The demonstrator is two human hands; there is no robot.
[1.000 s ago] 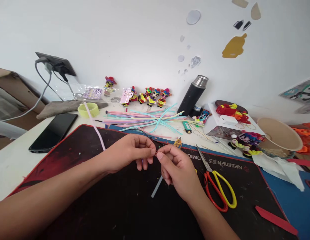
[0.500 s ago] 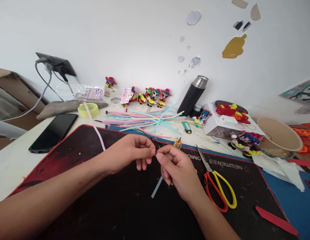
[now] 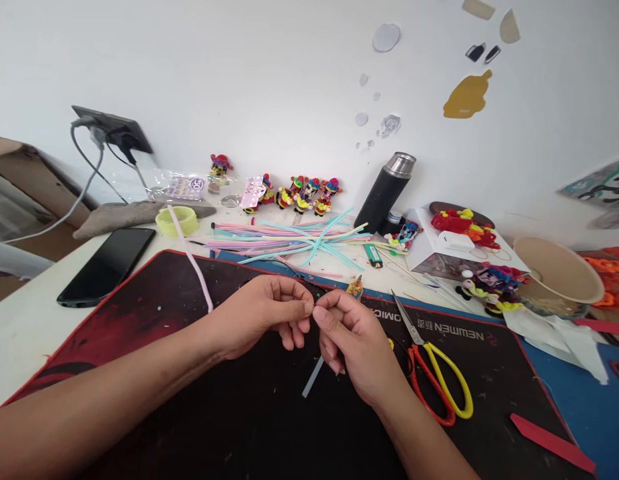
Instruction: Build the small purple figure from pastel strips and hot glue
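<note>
My left hand (image 3: 274, 308) and my right hand (image 3: 352, 337) meet fingertip to fingertip above the black desk mat (image 3: 229, 413). Each has thumb and index finger pinched together. Whatever lies between the fingertips is too small and hidden to name. Below my right hand a pale grey stick (image 3: 312, 378) lies on the mat, partly covered by the hand. Scissors (image 3: 429, 363) with one red and one yellow handle rest to the right of it. A lilac pipe cleaner (image 3: 192, 260) slants down towards my left wrist.
Behind the hands lie many pastel pipe cleaners (image 3: 289, 239). Small colourful figures (image 3: 309, 195) stand along the wall beside a black thermos (image 3: 384, 193). A phone (image 3: 106, 267) and a yellow-green coil (image 3: 176, 221) are at left. A red strip (image 3: 552, 442) lies at right.
My left hand has shifted slightly down and its fingertips now nearly touch those of my right hand. A tiny reddish bit seen between the fingertips before is now hidden.
</note>
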